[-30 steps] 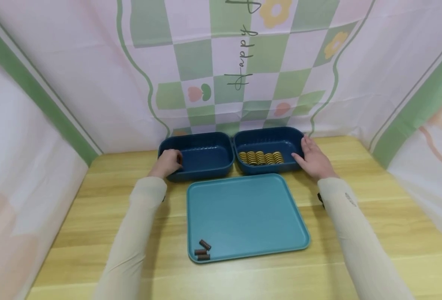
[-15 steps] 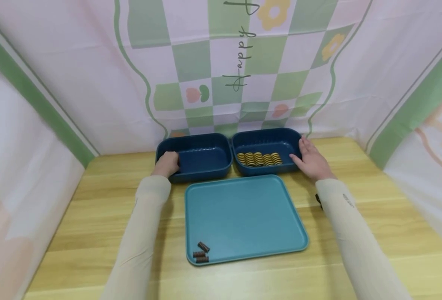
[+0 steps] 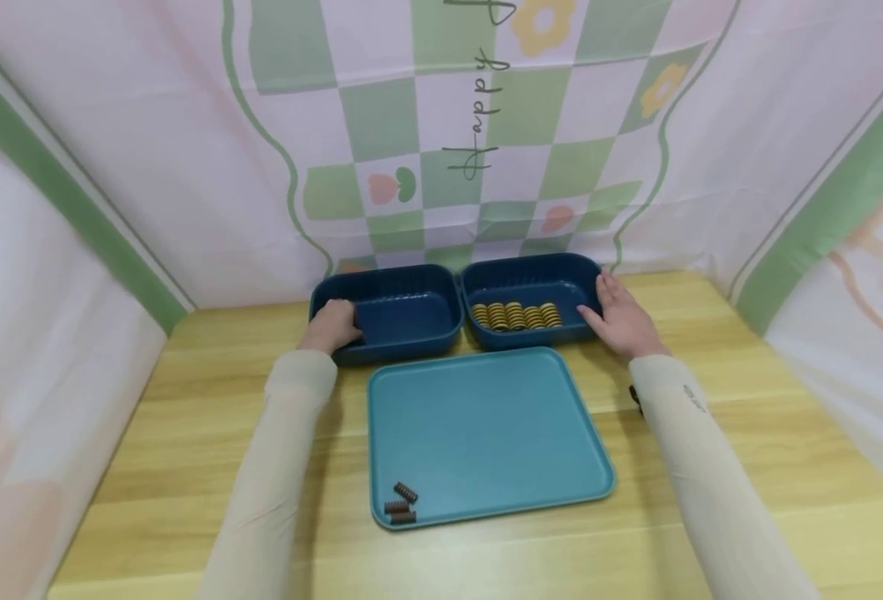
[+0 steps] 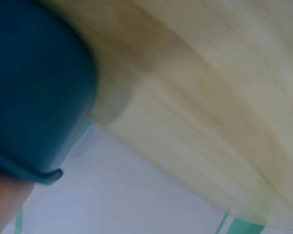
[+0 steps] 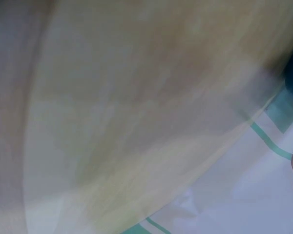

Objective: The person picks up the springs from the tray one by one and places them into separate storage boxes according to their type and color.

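My left hand (image 3: 331, 327) reaches over the near left corner of the left navy bin (image 3: 411, 342), its fingertips down inside and hidden. Whether they hold anything cannot be seen. In the left wrist view the bin's outer wall (image 4: 39, 87) fills one side, with a bit of the hand at the lower edge. My right hand (image 3: 625, 321) rests on the right end of the right navy bin (image 3: 535, 271), fingers straight and thumb over the rim. Yellow-and-dark coil springs (image 3: 515, 317) stand in a row there. Three brown coil springs (image 3: 404, 493) lie on the teal tray (image 3: 486, 425).
The two bins stand side by side against a patterned cloth backdrop (image 3: 456, 125). Just in front of them lies the tray, on a light wood table (image 3: 224, 400). Cloth also hangs at both sides.
A second ago a small brown thing showed at my left fingertips; it is out of sight now, and the hand has tipped slightly into the bin. My right hand stays on its bin.
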A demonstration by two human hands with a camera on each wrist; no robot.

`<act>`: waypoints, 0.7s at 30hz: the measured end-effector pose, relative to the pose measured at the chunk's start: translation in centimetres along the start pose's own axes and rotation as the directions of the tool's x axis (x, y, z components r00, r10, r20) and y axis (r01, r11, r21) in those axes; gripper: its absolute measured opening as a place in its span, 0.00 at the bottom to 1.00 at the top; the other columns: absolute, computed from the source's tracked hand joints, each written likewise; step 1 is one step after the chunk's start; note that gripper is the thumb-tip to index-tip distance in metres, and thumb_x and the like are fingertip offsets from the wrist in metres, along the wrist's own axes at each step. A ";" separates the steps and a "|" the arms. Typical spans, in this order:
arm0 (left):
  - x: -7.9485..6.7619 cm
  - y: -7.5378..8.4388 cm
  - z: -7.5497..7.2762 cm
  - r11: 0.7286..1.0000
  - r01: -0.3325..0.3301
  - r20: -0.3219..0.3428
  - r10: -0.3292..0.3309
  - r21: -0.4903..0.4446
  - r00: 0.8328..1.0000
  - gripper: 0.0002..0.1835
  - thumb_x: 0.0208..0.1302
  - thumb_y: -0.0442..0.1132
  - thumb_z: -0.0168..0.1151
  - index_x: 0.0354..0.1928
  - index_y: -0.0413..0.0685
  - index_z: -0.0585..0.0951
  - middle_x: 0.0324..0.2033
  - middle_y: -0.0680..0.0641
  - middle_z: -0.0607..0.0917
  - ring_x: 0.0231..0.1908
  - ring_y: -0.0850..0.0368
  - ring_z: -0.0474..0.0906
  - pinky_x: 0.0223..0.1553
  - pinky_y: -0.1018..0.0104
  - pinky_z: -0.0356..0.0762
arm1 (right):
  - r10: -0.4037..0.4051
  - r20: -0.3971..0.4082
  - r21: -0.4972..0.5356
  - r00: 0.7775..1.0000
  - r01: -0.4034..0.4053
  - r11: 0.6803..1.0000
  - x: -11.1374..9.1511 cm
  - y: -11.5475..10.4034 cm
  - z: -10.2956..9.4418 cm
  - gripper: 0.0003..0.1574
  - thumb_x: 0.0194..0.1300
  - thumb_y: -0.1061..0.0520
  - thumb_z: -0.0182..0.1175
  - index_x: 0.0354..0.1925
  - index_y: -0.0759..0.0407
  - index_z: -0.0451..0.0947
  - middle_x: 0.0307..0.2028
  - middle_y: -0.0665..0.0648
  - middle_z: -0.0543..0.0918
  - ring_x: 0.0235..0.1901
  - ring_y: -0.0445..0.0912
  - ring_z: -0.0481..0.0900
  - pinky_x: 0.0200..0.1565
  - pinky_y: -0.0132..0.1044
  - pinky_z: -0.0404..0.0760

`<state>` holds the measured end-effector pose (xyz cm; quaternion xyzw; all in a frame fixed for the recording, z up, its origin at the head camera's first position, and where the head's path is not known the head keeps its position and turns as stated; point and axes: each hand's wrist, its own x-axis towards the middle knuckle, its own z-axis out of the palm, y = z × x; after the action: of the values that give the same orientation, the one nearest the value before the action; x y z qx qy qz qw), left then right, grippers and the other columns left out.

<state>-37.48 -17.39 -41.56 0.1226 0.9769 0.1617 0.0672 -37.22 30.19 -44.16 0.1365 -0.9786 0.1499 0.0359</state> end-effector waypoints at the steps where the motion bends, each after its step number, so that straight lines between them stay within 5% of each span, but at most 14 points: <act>1: -0.2 0.1 -0.2 1.000 -0.014 -0.006 0.014 -0.002 1.000 0.09 0.56 0.35 0.66 0.31 0.34 0.80 0.30 0.39 0.81 0.31 0.48 0.76 0.37 0.55 0.76 | 0.001 0.002 0.000 1.000 -0.001 1.000 0.0 0.0 0.0 0.52 0.72 0.34 0.36 0.70 0.75 0.37 0.71 0.71 0.38 0.71 0.62 0.35 0.68 0.54 0.41; 8: -1.8 1.4 -2.0 0.992 -0.130 -0.093 0.130 0.001 0.987 0.17 0.61 0.35 0.63 0.50 0.31 0.79 0.46 0.36 0.79 0.48 0.43 0.76 0.49 0.54 0.75 | -0.008 -0.003 -0.002 1.000 0.008 1.000 0.1 0.1 0.0 0.52 0.72 0.34 0.36 0.70 0.75 0.37 0.71 0.72 0.39 0.71 0.61 0.35 0.68 0.54 0.41; 12: -3.7 2.7 -2.2 0.962 -0.271 -0.139 0.268 -0.004 0.953 0.15 0.60 0.32 0.64 0.48 0.32 0.80 0.45 0.38 0.81 0.47 0.45 0.78 0.48 0.57 0.76 | -0.006 0.011 -0.002 1.000 0.006 1.000 0.1 0.4 0.1 0.53 0.72 0.34 0.36 0.70 0.75 0.37 0.71 0.72 0.38 0.71 0.61 0.35 0.68 0.54 0.41; 16: -6.4 4.5 -1.4 0.885 -0.466 -0.112 0.464 0.011 0.878 0.11 0.57 0.30 0.65 0.43 0.34 0.82 0.41 0.41 0.83 0.44 0.47 0.80 0.47 0.60 0.77 | -0.001 0.023 0.000 1.000 0.001 1.000 0.1 0.5 0.2 0.52 0.72 0.34 0.35 0.70 0.75 0.36 0.71 0.72 0.37 0.71 0.62 0.34 0.68 0.54 0.41; 21: -10.3 7.0 0.6 0.752 -0.659 0.063 0.658 0.003 0.751 0.09 0.54 0.30 0.68 0.39 0.38 0.84 0.37 0.46 0.85 0.41 0.53 0.80 0.45 0.67 0.77 | -0.010 0.023 0.008 1.000 0.010 1.000 0.4 0.2 0.0 0.52 0.72 0.33 0.34 0.70 0.74 0.35 0.71 0.72 0.36 0.71 0.61 0.32 0.68 0.54 0.39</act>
<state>-25.98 -13.49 -38.87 0.4640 0.8709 0.1591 0.0325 -37.63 30.24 -44.16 0.1433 -0.9776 0.1519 0.0249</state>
